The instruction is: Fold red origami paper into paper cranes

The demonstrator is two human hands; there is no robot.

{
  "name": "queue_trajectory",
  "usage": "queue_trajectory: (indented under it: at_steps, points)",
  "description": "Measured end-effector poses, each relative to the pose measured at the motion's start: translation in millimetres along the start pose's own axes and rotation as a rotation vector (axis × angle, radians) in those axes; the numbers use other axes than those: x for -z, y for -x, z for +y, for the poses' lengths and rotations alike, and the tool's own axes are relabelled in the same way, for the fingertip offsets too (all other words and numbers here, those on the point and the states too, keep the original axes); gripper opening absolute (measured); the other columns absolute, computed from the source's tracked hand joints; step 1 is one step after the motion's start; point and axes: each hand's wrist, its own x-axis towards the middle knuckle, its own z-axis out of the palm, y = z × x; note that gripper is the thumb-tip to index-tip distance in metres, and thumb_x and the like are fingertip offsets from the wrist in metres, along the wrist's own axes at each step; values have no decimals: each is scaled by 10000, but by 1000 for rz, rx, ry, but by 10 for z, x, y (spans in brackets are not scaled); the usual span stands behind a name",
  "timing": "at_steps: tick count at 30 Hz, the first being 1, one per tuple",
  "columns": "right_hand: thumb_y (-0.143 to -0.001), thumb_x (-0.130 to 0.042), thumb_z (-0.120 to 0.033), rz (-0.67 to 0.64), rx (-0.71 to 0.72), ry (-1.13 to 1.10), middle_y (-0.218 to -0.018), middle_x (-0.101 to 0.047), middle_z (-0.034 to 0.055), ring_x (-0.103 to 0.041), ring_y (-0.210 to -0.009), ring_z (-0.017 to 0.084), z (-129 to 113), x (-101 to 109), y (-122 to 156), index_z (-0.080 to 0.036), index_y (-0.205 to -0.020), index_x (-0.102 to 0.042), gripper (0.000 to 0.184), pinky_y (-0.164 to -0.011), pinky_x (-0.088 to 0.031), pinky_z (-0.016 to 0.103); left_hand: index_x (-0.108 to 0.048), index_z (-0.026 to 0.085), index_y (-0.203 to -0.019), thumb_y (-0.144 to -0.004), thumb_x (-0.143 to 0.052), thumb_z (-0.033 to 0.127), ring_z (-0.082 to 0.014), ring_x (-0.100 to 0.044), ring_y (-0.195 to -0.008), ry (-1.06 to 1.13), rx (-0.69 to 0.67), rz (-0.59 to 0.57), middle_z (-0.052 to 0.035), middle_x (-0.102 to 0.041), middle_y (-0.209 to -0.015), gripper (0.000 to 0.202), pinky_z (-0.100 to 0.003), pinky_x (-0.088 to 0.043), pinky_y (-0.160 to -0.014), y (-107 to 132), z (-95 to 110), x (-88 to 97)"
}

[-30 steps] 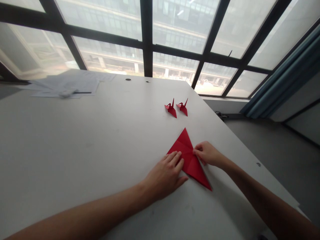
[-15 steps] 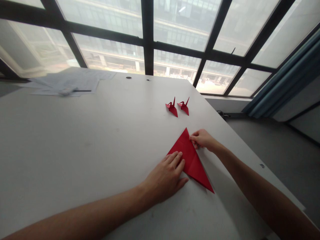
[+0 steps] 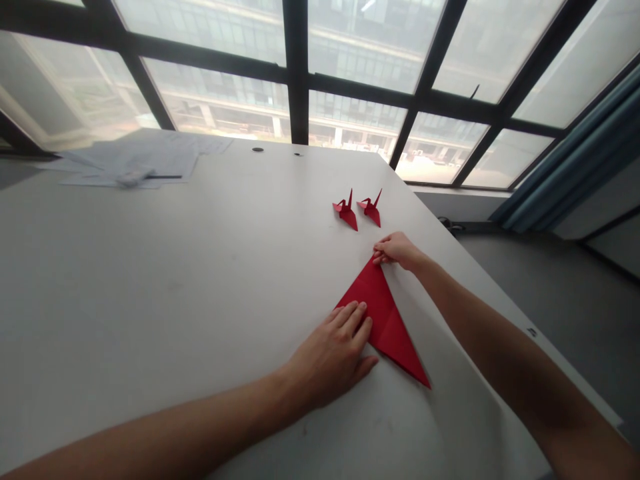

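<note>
A red sheet of origami paper [image 3: 387, 320], folded into a triangle with faint crease lines, lies on the white table. My left hand [image 3: 340, 347] rests flat on its left part, fingers stretched out and thumb apart, covering some of the lower left edge. At the far corner of the triangle, my right hand [image 3: 395, 249] has its thumb and fingers pinched together on the paper, hiding the tip. Beyond that hand stand two folded red paper cranes, a left one [image 3: 346, 212] and a right one [image 3: 371, 209].
The white table [image 3: 175, 287] has its right edge running diagonally beside my right arm. Loose papers [image 3: 165, 157] with a dark pen [image 3: 165, 177] lie at the back left. Windows rise behind the table, and a blue curtain [image 3: 565, 160] hangs at the right.
My right hand has slid up along the triangle's right edge to its far corner. My left hand has stayed in place on the paper.
</note>
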Motion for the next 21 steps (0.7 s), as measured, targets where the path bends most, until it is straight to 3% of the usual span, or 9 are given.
queue_trajectory:
  at_steps: [4, 6, 8, 10, 13, 21]
  points:
    - [-959, -630, -349, 24, 3, -1, -1259, -613, 114, -643, -1054, 242, -14, 116, 18, -151, -1263, -588, 366, -880, -560, 445, -511, 100, -1394, -1001, -472, 456, -343, -424, -1414, -4, 4, 6, -191, -467, -1512, 532, -475, -354, -1163, 2, -1, -5]
    - [-936, -663, -310, -1, 6, 18, -1085, -672, 105, -673, -880, 188, -2, 166, 71, -110, -1123, -646, 274, -735, -580, 331, -513, 96, -1392, -999, -477, 457, -345, -431, -1409, -2, 0, 13, -194, -473, -1506, 535, -477, -358, -1160, 2, -3, -14]
    - [-869, -729, -235, -45, 9, 40, -799, -673, 70, -620, -620, 112, 15, 178, 135, -81, -875, -676, 162, -491, -478, 193, -514, 92, -1392, -998, -480, 460, -348, -436, -1405, -7, -2, 16, -197, -474, -1504, 539, -480, -361, -1157, 2, -4, -25]
    - [-796, -774, -173, -95, 8, 63, -596, -599, 19, -497, -447, 58, 32, 157, 200, -94, -702, -647, 177, -345, -311, 155, -516, 89, -1391, -999, -481, 457, -350, -436, -1404, -17, 3, 15, -200, -474, -1503, 539, -483, -363, -1156, 0, -3, -31]
    - [-746, -785, -164, -149, 4, 95, -503, -549, -23, -382, -363, 27, 67, 125, 301, -114, -635, -625, 201, -297, -213, 156, -517, 87, -1392, -998, -486, 449, -349, -437, -1403, -25, 6, 8, -201, -478, -1499, 536, -483, -368, -1153, -2, 4, -27]
    - [-723, -755, -262, -269, 21, 136, -490, -546, -26, -343, -354, 29, 412, 224, 765, -122, -625, -645, 202, -325, -199, 182, -527, 72, -1385, -995, -495, 443, -355, -449, -1393, -34, -11, 31, -212, -482, -1493, 539, -484, -378, -1145, -4, 0, -37]
